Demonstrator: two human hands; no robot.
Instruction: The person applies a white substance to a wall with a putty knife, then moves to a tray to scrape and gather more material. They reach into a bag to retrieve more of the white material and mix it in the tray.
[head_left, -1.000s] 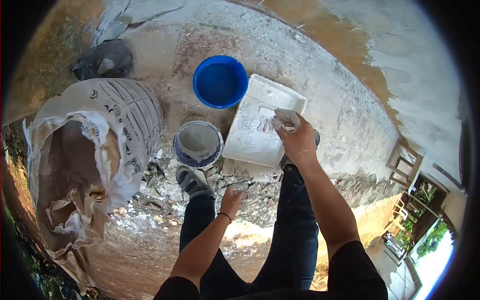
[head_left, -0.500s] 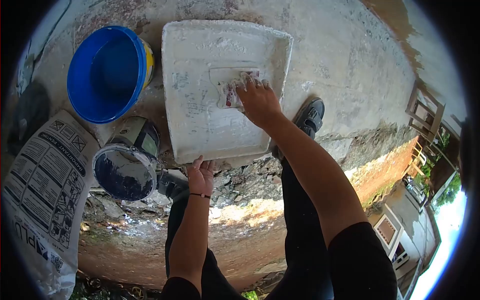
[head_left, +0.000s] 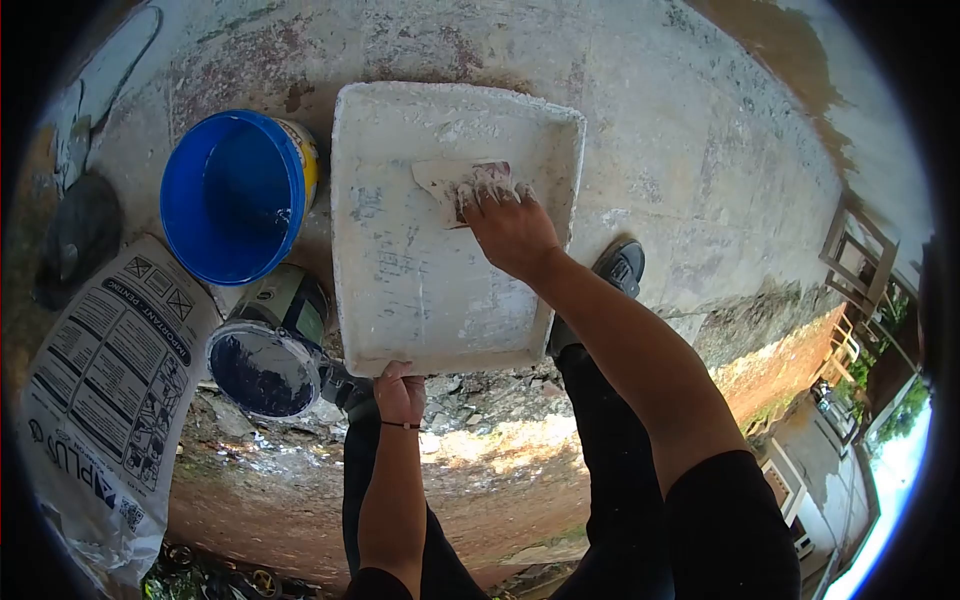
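A large rectangular plaster tray (head_left: 410, 295), crusted white, lies on the ground in front of me. Inside it, my right hand (head_left: 512, 228) is closed around a plaster-coated trowel (head_left: 440, 178); the fingers are smeared white and cover most of the grip. The blade rests toward the upper middle of the tray floor. My left hand (head_left: 400, 393) has its fingers curled at the tray's near rim, a dark bracelet on the wrist. Thin white residue and bluish streaks mark the tray floor.
Left of the tray stand a blue bucket (head_left: 232, 197) and a smaller dark-rimmed pail (head_left: 265, 368) with white residue. A printed powder sack (head_left: 110, 400) leans at far left. My shoe (head_left: 622, 266) is beside the tray's right side. Broken rubble (head_left: 480, 400) edges the concrete.
The view has tilted, so the tray and buckets sit lower. My left fingers have gone from loosely spread to curled at the rim. The trowel has turned slightly in my right hand.
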